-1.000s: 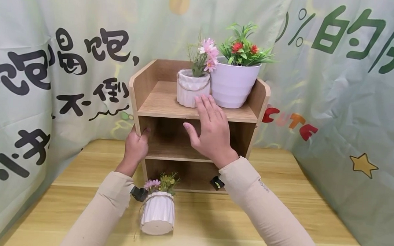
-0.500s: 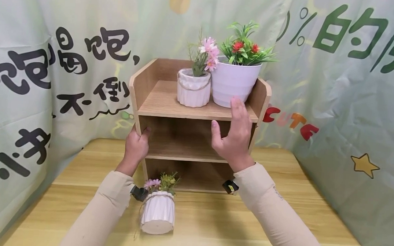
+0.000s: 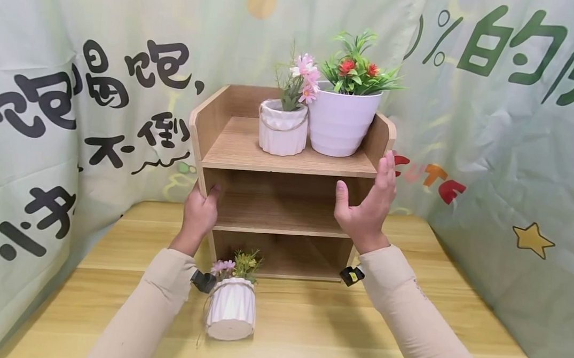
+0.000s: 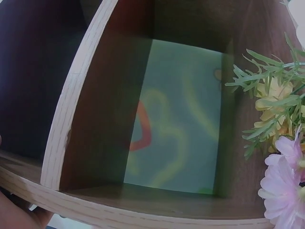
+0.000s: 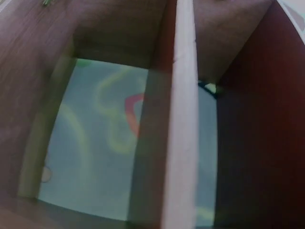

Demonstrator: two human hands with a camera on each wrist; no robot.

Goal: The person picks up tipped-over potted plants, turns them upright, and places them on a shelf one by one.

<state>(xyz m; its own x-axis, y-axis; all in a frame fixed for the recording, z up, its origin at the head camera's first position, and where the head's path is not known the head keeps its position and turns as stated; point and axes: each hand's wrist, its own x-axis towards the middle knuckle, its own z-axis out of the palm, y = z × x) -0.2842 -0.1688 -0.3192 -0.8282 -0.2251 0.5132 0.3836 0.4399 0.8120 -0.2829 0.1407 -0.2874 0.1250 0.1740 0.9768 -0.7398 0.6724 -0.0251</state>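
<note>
A wooden shelf unit [image 3: 280,220] with three levels stands on the table. My left hand [image 3: 200,212] grips its left side panel, thumb inside and the other fingers hidden behind; part of this hand [image 4: 19,214] shows at the lower left in the left wrist view. At the unit's right front edge, my right hand [image 3: 366,204] is raised with straight fingers and thumb apart, holding nothing. On the top board sit a small white pot [image 3: 283,131] with pink flowers and a larger white pot [image 3: 343,122] with red flowers and green leaves.
Another small white pot [image 3: 231,310] with pink and yellow flowers is on the table [image 3: 299,329] in front of the unit, beside my left wrist. Printed curtains [image 3: 501,129] enclose the table at the back and both sides.
My right hand has moved right, from in front of the small pot on the top board, past the larger pot, to the unit's right edge. The left hand keeps its grip.
</note>
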